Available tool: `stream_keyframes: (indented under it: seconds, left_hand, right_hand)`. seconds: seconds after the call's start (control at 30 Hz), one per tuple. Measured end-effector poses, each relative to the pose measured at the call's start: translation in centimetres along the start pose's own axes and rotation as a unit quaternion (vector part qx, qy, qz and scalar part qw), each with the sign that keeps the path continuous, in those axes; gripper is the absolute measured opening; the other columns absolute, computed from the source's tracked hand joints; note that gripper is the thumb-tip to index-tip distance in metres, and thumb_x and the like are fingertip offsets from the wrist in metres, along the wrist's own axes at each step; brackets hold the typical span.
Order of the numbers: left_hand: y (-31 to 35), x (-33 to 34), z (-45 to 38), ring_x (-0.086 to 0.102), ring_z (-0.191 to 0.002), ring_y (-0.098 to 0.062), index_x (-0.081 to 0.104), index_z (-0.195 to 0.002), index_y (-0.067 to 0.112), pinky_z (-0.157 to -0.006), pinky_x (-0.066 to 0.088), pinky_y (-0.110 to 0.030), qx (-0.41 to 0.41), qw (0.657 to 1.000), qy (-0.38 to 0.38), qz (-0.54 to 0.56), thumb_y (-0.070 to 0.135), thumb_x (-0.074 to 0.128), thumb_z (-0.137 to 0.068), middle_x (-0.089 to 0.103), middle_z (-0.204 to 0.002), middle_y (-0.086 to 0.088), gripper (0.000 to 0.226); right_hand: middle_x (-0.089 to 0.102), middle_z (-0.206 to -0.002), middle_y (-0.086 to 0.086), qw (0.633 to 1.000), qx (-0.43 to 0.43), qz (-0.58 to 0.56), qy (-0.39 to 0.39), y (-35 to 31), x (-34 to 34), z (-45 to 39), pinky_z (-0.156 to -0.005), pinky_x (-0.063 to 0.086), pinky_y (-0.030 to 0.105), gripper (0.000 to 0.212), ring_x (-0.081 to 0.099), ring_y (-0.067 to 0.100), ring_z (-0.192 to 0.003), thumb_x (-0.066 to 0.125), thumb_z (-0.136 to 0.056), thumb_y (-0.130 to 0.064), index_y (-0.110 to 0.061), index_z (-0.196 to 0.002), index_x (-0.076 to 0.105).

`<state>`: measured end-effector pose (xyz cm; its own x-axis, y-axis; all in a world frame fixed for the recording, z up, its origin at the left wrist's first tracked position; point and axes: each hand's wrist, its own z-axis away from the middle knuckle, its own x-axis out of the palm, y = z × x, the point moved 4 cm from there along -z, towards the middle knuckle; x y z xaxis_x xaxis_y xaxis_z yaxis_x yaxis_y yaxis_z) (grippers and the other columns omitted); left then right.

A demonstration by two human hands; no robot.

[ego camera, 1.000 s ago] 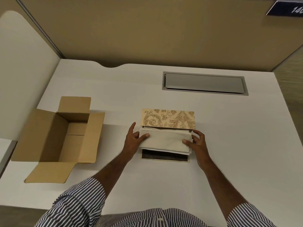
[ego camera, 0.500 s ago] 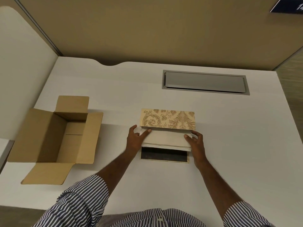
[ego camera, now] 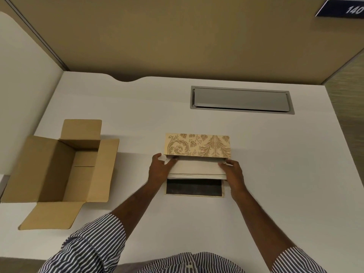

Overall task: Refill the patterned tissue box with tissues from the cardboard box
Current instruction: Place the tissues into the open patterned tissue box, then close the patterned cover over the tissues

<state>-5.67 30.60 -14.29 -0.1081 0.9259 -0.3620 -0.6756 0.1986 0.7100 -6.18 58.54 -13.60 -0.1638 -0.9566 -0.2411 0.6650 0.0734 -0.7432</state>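
Note:
The patterned tissue box [ego camera: 198, 145], gold with leaf scrolls, lies on the white desk with its open side facing me. Its dark-lined flap [ego camera: 194, 187] lies flat on the desk in front. A stack of white tissues [ego camera: 197, 168] sits partly inside the opening. My left hand [ego camera: 160, 170] grips the stack's left end, fingers at the box's mouth. On the stack's right end rests my right hand [ego camera: 232, 172], holding it. The open cardboard box [ego camera: 59, 168] stands at the left and looks empty.
A grey cable hatch [ego camera: 241, 99] is set into the white desk [ego camera: 275, 174] behind the tissue box. Tan partition walls close off the back and left. The desk's right edge drops to carpet.
Both hands have pushed the tissue stack farther into the patterned box, so more of the dark flap shows in front.

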Motion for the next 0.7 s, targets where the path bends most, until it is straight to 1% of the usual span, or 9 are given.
stream_keyframes:
  seconds: [0.13,0.23,0.3,0.37,0.43,0.47,0.57,0.63,0.7]
  left_hand:
    - [0.4,-1.8,0.8,0.051,-0.13,-0.026,0.039,-0.148,0.017,-0.104,0.043,-0.037,0.004,0.997,0.0,0.083,0.027,0.059,-0.098,0.052,-0.145,-0.01,0.054]
    - [2.5,-3.3,0.7,0.049,-0.134,-0.031,0.05,-0.14,0.014,-0.115,0.037,-0.046,-0.02,0.988,0.016,0.155,0.033,0.044,-0.105,0.054,-0.142,-0.009,0.041]
    - [5.4,-3.6,0.5,0.053,-0.126,-0.031,0.054,-0.137,0.008,-0.114,0.038,-0.047,-0.014,0.993,0.007,0.115,0.049,0.041,-0.103,0.057,-0.138,-0.013,0.055]
    - [8.4,-4.2,1.0,0.058,-0.116,-0.027,0.059,-0.128,0.005,-0.108,0.044,-0.047,0.086,0.993,0.074,0.019,0.048,0.046,-0.101,0.062,-0.13,-0.012,0.052]
    - [10.4,-5.0,3.0,0.061,-0.098,-0.021,0.062,-0.108,0.012,-0.089,0.052,-0.044,0.283,0.944,0.168,-0.032,0.03,0.055,-0.099,0.065,-0.107,-0.004,0.021]
    - [10.7,-5.0,4.3,0.06,-0.087,-0.019,0.059,-0.099,0.018,-0.078,0.053,-0.043,0.371,0.911,0.167,-0.063,0.024,0.056,-0.097,0.063,-0.095,0.0,0.007]
    - [7.9,-2.2,8.2,0.058,-0.079,-0.014,0.059,-0.097,0.025,-0.069,0.053,-0.039,0.527,0.819,0.037,-0.224,0.026,0.057,-0.092,0.064,-0.088,0.004,0.005]
    - [4.1,1.0,9.8,0.062,-0.109,-0.02,0.064,-0.119,0.02,-0.091,0.056,-0.042,0.564,0.746,-0.021,-0.354,0.037,0.055,-0.094,0.069,-0.118,-0.004,0.031]
    - [1.2,3.6,10.0,0.032,-0.149,-0.032,0.042,-0.15,0.011,-0.121,0.03,-0.049,0.512,0.722,-0.037,-0.464,0.053,0.042,-0.099,0.036,-0.16,-0.014,0.065]
  right_hand:
    - [0.064,-0.129,0.013,0.998,0.023,-0.065,0.003,-0.9,-2.5,-0.2,-0.093,0.05,0.038,0.03,0.061,0.027,-0.113,0.057,-0.099,-0.024,-0.016,-0.127,0.06]
    - [0.064,-0.132,0.016,0.997,0.014,-0.066,0.023,-3.5,-3.1,-1.1,-0.101,0.048,0.042,0.044,0.061,0.03,-0.117,0.051,-0.101,-0.037,-0.006,-0.132,0.059]
    - [0.065,-0.129,0.016,0.999,0.014,-0.033,0.013,-5.9,-2.2,-1.9,-0.1,0.047,0.043,0.057,0.061,0.033,-0.118,0.047,-0.1,-0.052,-0.005,-0.129,0.06]
    - [0.068,-0.12,0.017,1.0,0.015,-0.004,-0.007,-8.1,-0.8,-2.6,-0.092,0.051,0.041,0.059,0.065,0.032,-0.107,0.045,-0.096,-0.06,-0.007,-0.11,0.066]
    - [0.07,-0.11,0.015,0.999,0.019,0.026,-0.019,-9.6,0.5,-3.2,-0.085,0.054,0.037,0.057,0.067,0.027,-0.089,0.05,-0.093,-0.064,-0.009,-0.097,0.065]
    - [0.07,-0.109,0.014,0.998,0.02,0.047,-0.022,-9.9,1.0,-3.6,-0.088,0.055,0.038,0.06,0.067,0.027,-0.089,0.053,-0.091,-0.064,-0.006,-0.101,0.065]
    - [0.069,-0.115,0.015,0.994,0.029,0.1,-0.03,-10.0,1.9,-4.3,-0.099,0.054,0.044,0.068,0.068,0.032,-0.104,0.058,-0.088,-0.063,-0.002,-0.116,0.063]
    - [0.069,-0.112,0.014,0.994,0.027,0.101,-0.03,-9.5,2.2,-4.4,-0.097,0.054,0.042,0.055,0.067,0.031,-0.099,0.061,-0.087,-0.061,-0.007,-0.097,0.063]
    - [0.07,-0.107,0.012,0.995,0.025,0.092,-0.024,-9.3,2.4,-4.1,-0.093,0.056,0.041,0.045,0.067,0.027,-0.089,0.062,-0.086,-0.06,-0.016,-0.079,0.056]
